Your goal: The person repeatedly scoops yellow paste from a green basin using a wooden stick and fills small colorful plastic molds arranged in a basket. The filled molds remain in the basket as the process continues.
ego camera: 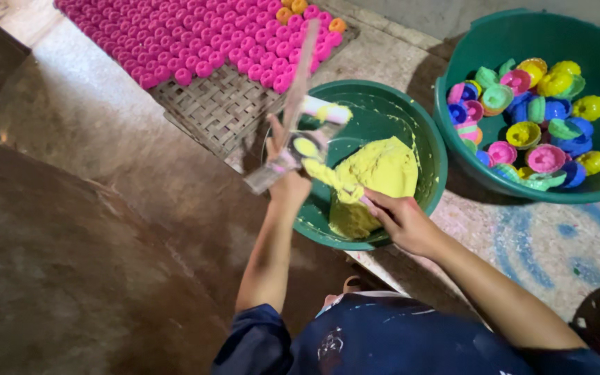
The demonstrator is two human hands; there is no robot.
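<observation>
Gritty floor is carrying my green bowl (421, 132); my left hand (287, 182) is gripping a long strip (298, 87) slanting toward one o'clock, my right hand (401, 217) is pinching yellow paste (376, 173) at four o'clock of it.

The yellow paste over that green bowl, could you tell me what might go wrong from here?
1. The yellow paste hangs off the mould in the left hand, so a lump could drop past the green bowl rim.
2. The right hand works at the near rim and could tip it.
</observation>
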